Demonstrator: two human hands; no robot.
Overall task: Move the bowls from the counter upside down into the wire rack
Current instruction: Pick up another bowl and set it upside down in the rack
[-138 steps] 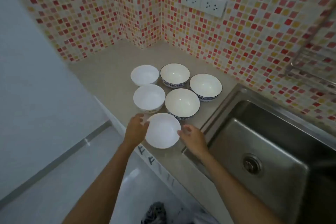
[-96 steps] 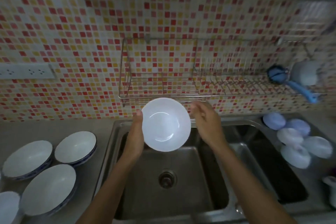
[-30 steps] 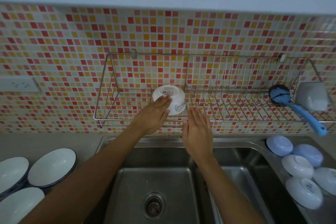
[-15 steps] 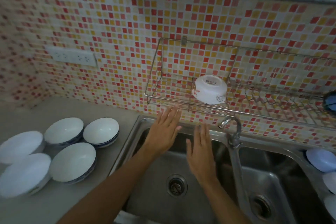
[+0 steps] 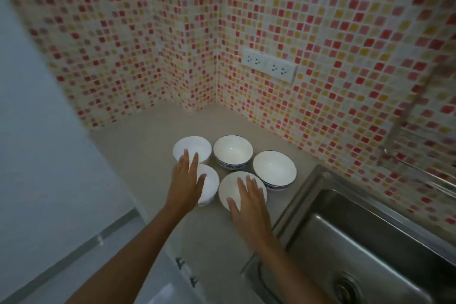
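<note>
On the tabletop (image 5: pixel 138 155) five upright bowls (image 5: pixel 233 152) cluster, the left hand (image 5: pixel 185 185) and right hand (image 5: pixel 249 202) spread flat, empty, over the two nearest; no writing legible.

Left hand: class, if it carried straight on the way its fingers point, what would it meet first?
Probably the plain white bowl at the back left. The left hand points that way, fingertips already overlapping its rim, above the nearer white bowl. Height is unclear from this single view.

Five white bowls (image 5: pixel 233 152) — upright, clustered on counter (image 5: pixel 138 143).
</note>
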